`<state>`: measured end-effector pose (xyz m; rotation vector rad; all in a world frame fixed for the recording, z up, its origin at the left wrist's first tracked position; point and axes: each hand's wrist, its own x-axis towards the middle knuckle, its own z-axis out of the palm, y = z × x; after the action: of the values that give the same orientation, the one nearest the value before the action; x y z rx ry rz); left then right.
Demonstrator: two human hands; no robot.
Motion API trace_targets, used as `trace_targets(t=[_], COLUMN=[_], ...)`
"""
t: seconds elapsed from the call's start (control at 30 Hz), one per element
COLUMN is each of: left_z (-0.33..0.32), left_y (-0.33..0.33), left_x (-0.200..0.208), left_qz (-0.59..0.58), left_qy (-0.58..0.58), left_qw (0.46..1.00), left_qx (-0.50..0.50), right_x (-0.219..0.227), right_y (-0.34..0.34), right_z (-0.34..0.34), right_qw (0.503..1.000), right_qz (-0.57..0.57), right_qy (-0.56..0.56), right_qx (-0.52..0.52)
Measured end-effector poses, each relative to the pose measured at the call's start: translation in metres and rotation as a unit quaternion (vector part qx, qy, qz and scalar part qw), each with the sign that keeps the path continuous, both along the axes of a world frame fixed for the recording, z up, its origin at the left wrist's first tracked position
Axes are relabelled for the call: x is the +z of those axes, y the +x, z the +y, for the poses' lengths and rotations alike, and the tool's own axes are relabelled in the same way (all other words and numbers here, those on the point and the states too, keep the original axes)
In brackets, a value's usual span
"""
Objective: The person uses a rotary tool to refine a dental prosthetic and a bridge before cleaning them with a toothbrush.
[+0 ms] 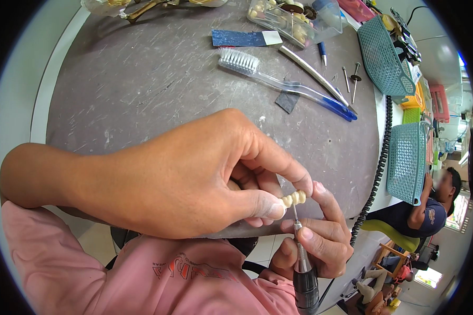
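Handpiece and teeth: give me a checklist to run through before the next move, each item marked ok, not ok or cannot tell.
1. Teeth gripped by thumb and finger of the left hand: ok.
2. Handpiece held in the right hand: ok.
3. Bur touching the teeth: cannot tell; its tip is at their lower edge.
4. Bur spinning: cannot tell from a still.
5. Toothbrush clear of both hands: ok, it lies beyond them.
6. Hands gloved: not ok, both are bare.

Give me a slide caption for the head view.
Left hand holding a row of cream tooth-shaped pieces, right hand holding a pen-like handpiece, slim tip at them.
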<state>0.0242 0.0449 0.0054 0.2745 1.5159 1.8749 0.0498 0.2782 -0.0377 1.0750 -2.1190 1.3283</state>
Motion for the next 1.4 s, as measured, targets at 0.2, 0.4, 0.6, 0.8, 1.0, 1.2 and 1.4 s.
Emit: trace_targets(t=[0.2,0.4,0.6,0.8,1.0,1.2,1.4], left_z=[-0.0008,-0.0009,-0.0014,-0.0008,-0.0013,-0.0007,-0.0010], left_y=[0.0000,0.0000,-0.0007,-0.0010,-0.0010,-0.0006,-0.0012], left_x=[0.0001,-0.0029,-0.0005,-0.0014,0.0031,0.0011,0.0040], left_qz=[0.007,0.018,0.014,0.016,-0.008,0.004,-0.006], left_qy=[-0.004,0.000,0.006,0.006,0.004,-0.001,-0.005], left_qw=[1.000,1.000,1.000,1.000,1.000,1.000,1.000], left_qx=[-0.001,-0.002,-0.007,-0.007,-0.008,-0.010,-0.009], right_x=[0.0037,0.0046,0.0009,0.0021,0.0045,0.0042,0.0056], right_y=[0.0000,-0.0030,0.0006,0.0013,0.0010,0.0012,0.0000], right_z=[0.0022,0.0039,-0.0004,0.0000,0.0029,0.0052,0.0067], right_qw=[1.000,0.999,1.000,1.000,1.000,0.999,0.999], right_qz=[-0.023,-0.006,-0.005,-0.012,-0.019,-0.017,-0.020], right_qy=[0.005,0.030,0.000,0.004,0.020,0.023,0.033], right_qx=[0.012,0.024,-0.005,-0.001,0.013,0.021,0.030])
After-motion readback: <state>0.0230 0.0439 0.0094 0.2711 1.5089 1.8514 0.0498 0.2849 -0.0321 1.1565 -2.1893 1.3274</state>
